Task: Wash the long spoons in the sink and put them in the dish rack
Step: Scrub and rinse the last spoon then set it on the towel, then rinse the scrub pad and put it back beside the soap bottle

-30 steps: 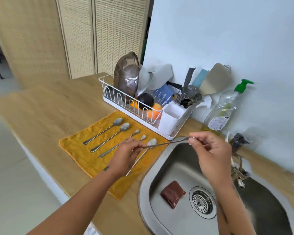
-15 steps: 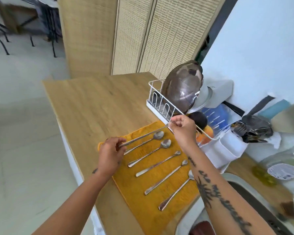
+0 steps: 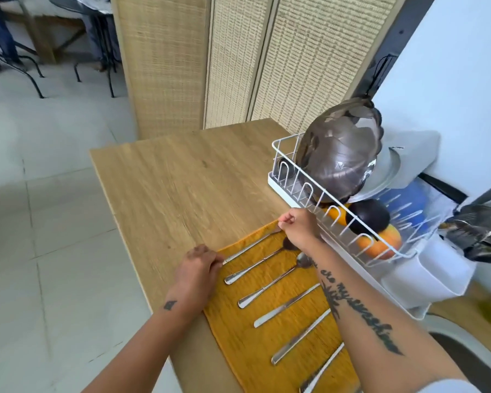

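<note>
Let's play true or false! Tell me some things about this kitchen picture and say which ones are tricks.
1. The spoons lie on a yellow towel. True.
2. The dish rack is black. False: it is white wire.
3. The left hand and the right hand are at the two ends of the farthest spoon. True.
4. The dish rack has nothing in it. False: a big dark bowl and an orange thing are in it.
</note>
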